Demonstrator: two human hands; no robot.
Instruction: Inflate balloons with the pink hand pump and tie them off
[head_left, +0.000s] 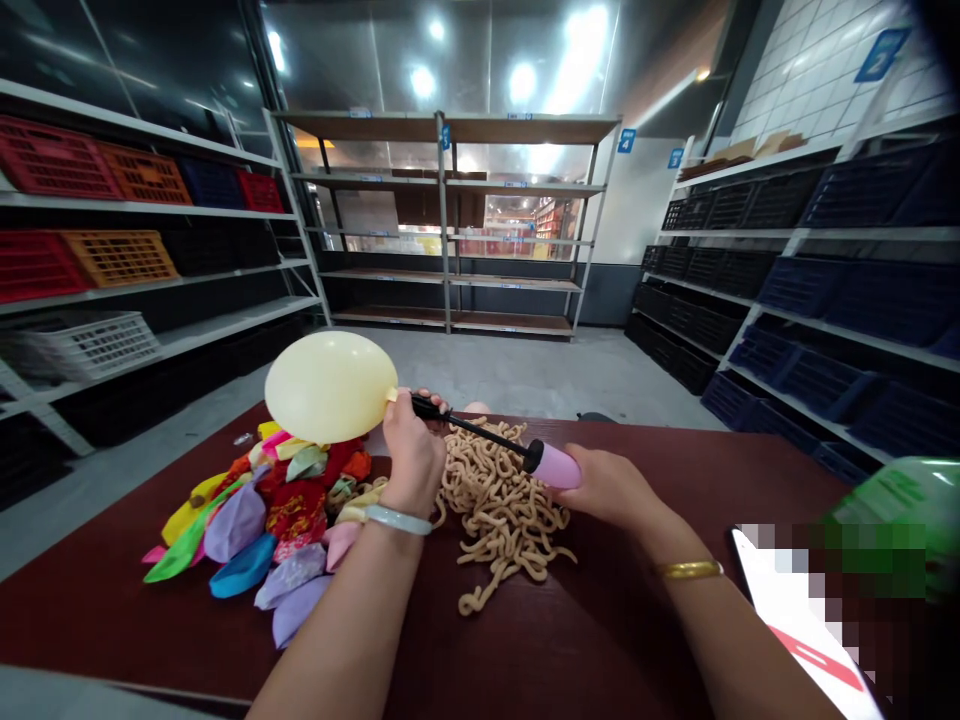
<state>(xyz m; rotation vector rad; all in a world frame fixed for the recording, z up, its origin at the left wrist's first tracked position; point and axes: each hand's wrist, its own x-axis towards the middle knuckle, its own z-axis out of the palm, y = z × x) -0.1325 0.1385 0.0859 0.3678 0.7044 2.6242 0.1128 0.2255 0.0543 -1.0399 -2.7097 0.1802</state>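
Storeroom: metal shelving (442, 215), plastic crates (124, 258), numbered signs (626, 141).

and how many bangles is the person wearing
2: a pale bangle on the left wrist and a gold bangle on the right wrist. Any higher up would be out of frame.

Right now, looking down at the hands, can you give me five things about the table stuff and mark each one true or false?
1. The left hand grips where the yellow balloon meets the black pump. True.
2. The balloon is flat. False: it is puffed up.
3. The right hand holds the pump's pink-purple handle. True.
4. Tan squiggly pieces are heaped on the table. True.
5. The balloon is at the handle end of the pump. False: it is at the opposite end.
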